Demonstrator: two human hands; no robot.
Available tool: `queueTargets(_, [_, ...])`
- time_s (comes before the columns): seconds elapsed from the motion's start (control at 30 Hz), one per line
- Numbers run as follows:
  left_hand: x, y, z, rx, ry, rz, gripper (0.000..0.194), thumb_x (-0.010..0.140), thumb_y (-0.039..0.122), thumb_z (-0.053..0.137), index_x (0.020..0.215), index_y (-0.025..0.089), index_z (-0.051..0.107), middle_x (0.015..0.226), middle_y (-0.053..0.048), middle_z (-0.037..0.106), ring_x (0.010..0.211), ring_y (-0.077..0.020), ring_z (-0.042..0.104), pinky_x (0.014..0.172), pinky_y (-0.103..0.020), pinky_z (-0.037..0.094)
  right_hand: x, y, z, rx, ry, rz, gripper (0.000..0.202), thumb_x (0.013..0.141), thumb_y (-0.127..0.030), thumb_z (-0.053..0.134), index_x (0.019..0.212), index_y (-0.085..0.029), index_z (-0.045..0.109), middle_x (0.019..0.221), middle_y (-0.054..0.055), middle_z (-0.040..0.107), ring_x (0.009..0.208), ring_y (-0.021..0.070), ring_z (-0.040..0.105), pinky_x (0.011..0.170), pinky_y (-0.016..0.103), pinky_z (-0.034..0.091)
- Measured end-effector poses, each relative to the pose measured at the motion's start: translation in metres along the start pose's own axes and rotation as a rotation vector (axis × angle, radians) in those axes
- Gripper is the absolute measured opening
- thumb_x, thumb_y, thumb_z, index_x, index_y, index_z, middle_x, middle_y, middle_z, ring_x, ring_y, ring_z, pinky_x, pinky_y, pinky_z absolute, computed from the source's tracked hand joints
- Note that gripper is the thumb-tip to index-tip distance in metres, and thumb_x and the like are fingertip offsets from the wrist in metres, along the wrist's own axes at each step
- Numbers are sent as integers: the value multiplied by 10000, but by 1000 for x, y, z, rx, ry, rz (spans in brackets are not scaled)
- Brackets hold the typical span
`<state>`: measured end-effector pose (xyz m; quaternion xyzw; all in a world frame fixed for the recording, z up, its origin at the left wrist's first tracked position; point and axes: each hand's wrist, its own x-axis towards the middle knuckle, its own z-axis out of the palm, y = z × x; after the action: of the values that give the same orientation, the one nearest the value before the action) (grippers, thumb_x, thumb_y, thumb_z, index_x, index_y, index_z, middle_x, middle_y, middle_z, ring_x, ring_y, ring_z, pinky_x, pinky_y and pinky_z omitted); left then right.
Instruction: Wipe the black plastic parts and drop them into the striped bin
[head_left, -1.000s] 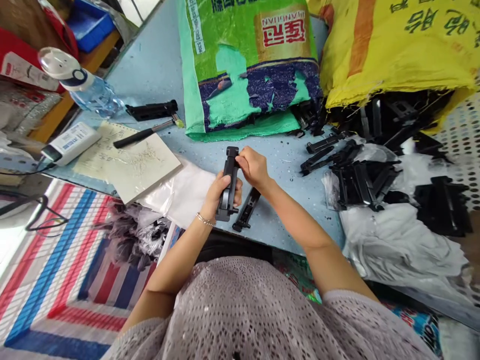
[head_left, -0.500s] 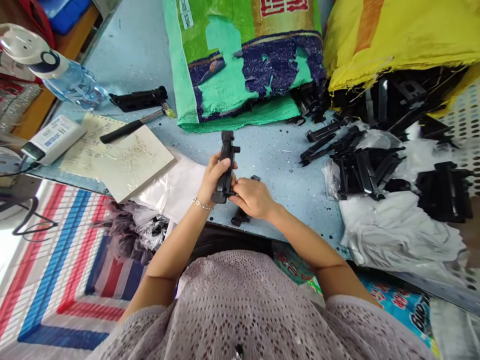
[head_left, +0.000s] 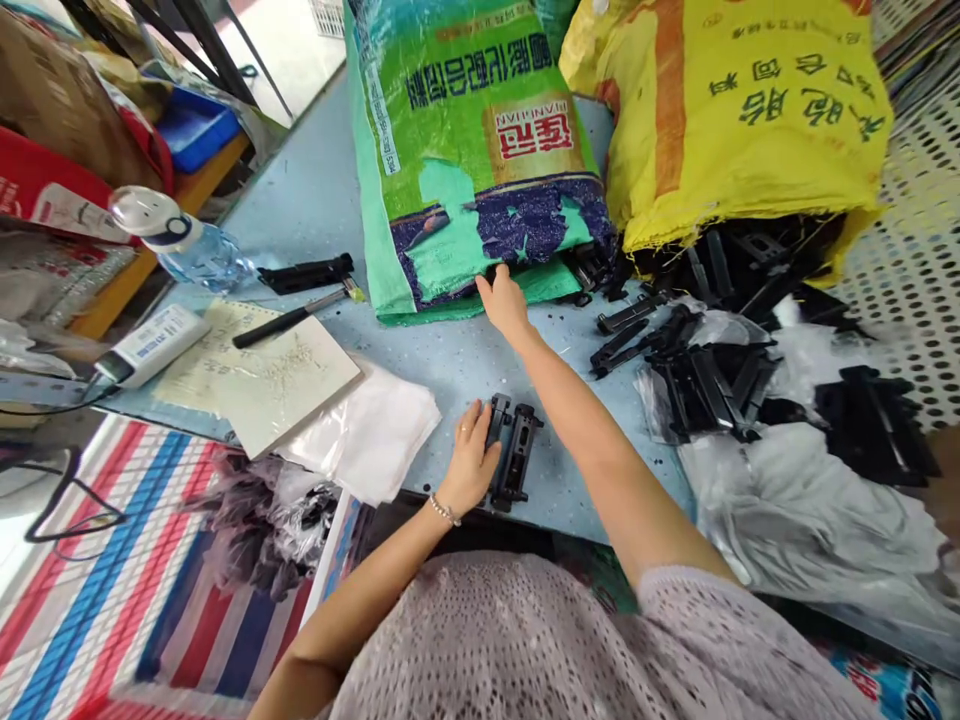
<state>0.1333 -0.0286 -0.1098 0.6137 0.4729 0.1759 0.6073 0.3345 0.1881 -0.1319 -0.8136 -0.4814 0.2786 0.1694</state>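
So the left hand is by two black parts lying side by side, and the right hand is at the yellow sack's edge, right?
Not quite: the head view shows the right hand at the edge of the green sack, not the yellow sack. The left hand is indeed by the two black parts.

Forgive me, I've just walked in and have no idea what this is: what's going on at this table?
A person is handling black parts at a blue table. Their left hand is at one black part, with a second black part lying beside it. The right hand reaches to the lower edge of the green sack; whether it grips anything is unclear. More black parts lie in a pile in front of the yellow sack.
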Motion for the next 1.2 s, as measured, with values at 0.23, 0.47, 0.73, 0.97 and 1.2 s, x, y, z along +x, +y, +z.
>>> queueTargets(0.23, [54,15,-46,-448,133,-106,508,881,432,675,1334,231,568,1461,-133,535,1343,-290,542,1139,-500,437,-113,32,-37,158,19,-239,464,1029,-394,443,1441,-183,480,1071,121,728,903,270,708,863,434,570])
queueTargets(0.47, [94,62,-58,-859,156,-274,561,722,371,814,1173,229,512,860,35,615,631,-96,613,588,-226,509,-204,16,-49,40,-189,-795,441,1036,-315,487,1469,-239,445,1117,128,685,1027,278,665,891,459,566])
queueTargets(0.73, [54,81,-78,-1077,-209,-316,450,681,481,768,956,192,560,758,17,589,512,-90,525,429,-210,411,-128,11,-28,38,66,-673,559,1044,-638,207,1014,-219,575,956,111,640,926,251,607,781,376,486])
queueTargets(0.97, [72,77,-86,-932,101,-304,380,707,498,733,836,172,587,675,-3,613,538,-104,566,500,-215,490,-145,-11,-32,99,-130,-558,588,1066,-611,168,826,-223,540,771,29,605,710,174,558,661,304,373])
queueTargets(1.2, [67,57,-89,-506,129,-315,460,874,536,523,1065,144,672,764,-48,679,660,-186,647,625,-299,552,-186,-1,-34,102,-335,-592,499,1086,-502,228,845,-225,565,769,31,636,696,172,562,654,297,379])
